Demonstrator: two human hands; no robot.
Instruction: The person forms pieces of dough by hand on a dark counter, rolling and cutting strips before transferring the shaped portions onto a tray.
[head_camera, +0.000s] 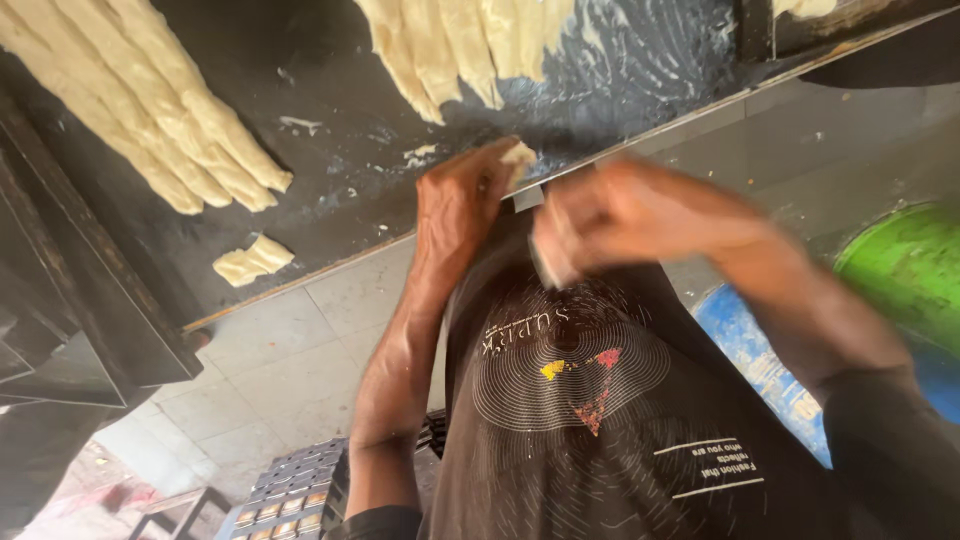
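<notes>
My left hand (462, 196) rests at the front edge of the black worktable (330, 150) and pinches a small piece of dough (518, 153) between its fingertips. My right hand (610, 212), blurred by motion, is close beside it just off the table edge. Its fingers are curled around a flat pale tool (545, 262), a scraper by its look; a grey corner of it shows between the two hands. Long rolled dough strips (160, 115) lie on the table at the far left, and more strips (455, 50) lie just beyond my hands. A small folded dough scrap (253, 260) sits near the table's edge.
The worktable is smeared with oil and dough bits. Below it is a tiled floor (270, 360) with a plastic crate (285, 495) by my left arm. A green tub (905, 265) and a blue container (750, 350) stand at my right. A dark frame (70, 270) borders the table's left.
</notes>
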